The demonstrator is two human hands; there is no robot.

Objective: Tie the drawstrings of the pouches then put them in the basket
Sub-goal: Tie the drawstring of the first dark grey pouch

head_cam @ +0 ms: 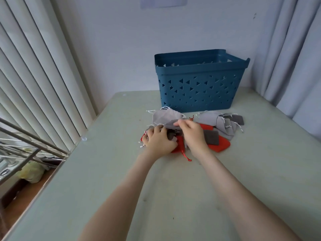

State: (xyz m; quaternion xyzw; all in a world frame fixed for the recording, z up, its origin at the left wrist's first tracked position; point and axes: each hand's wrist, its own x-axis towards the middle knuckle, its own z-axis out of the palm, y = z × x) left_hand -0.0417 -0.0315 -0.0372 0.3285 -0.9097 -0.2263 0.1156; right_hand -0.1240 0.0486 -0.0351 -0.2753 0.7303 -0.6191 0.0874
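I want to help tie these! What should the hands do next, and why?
Probably pull the light grey pouch free of the pile. The right hand pinches its edge, the left hand rests on the pile, and its white strings lie loose.

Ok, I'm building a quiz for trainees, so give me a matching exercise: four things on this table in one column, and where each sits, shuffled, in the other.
Things
1. blue plastic basket with triangular holes
2. large light grey fabric pouch
3. orange-red fabric pouch
4. red drawstring end

Places
A. under a dark grey square pouch
B. pinched by the right hand
C. on the bare pale green table, nearest the person
D. at the table's far end, by the wall

Pairs: 1-D, 2-B, 3-A, 4-C.
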